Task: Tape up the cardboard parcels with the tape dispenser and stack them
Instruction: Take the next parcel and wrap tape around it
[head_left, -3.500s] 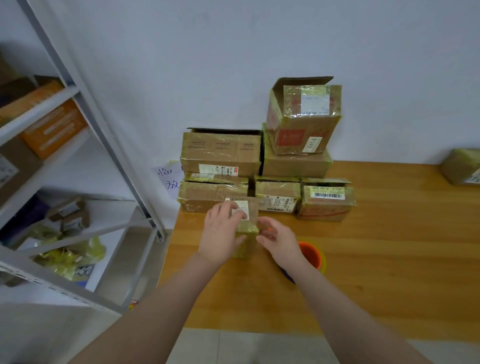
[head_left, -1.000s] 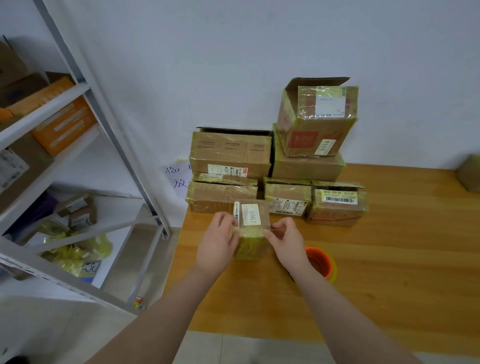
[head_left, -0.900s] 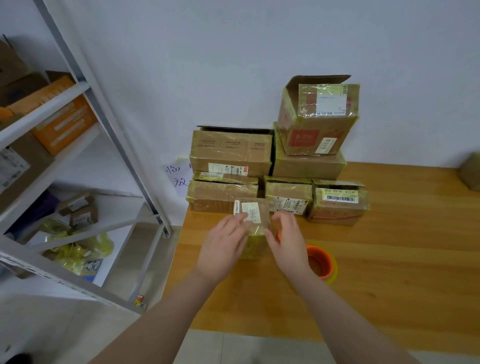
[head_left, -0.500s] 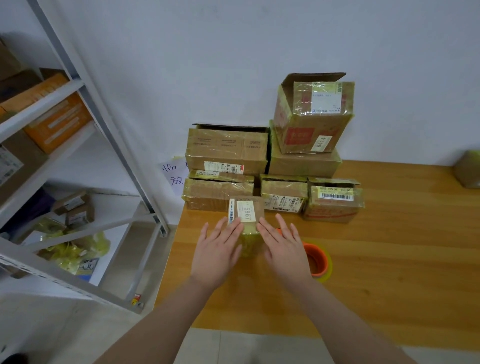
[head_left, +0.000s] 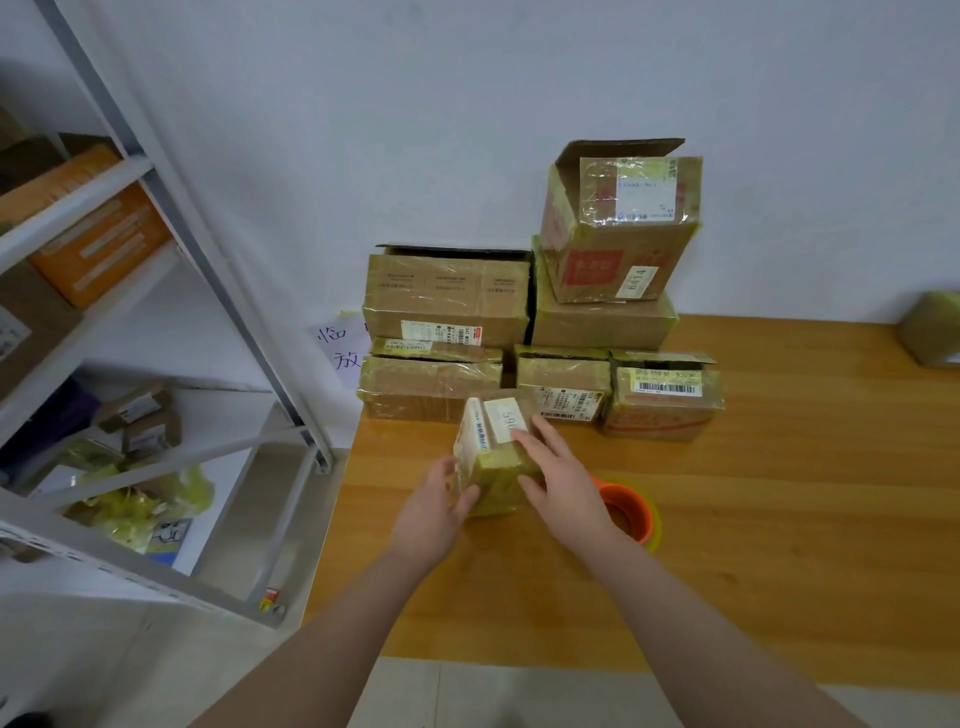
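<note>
We are holding the small parcel (head_left: 493, 460) tilted on the desk (head_left: 789, 530): left hand (head_left: 434, 514) gripping its side, right hand (head_left: 563, 486) pressing flat and open, likely smoothing tape.

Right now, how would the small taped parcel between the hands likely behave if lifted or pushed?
Probably stiff: the small taped parcel shows square cardboard edges between the left hand and right hand. Likely slick, since glossy tape wraps it. It looks tilted, so it may tip if released.
</note>
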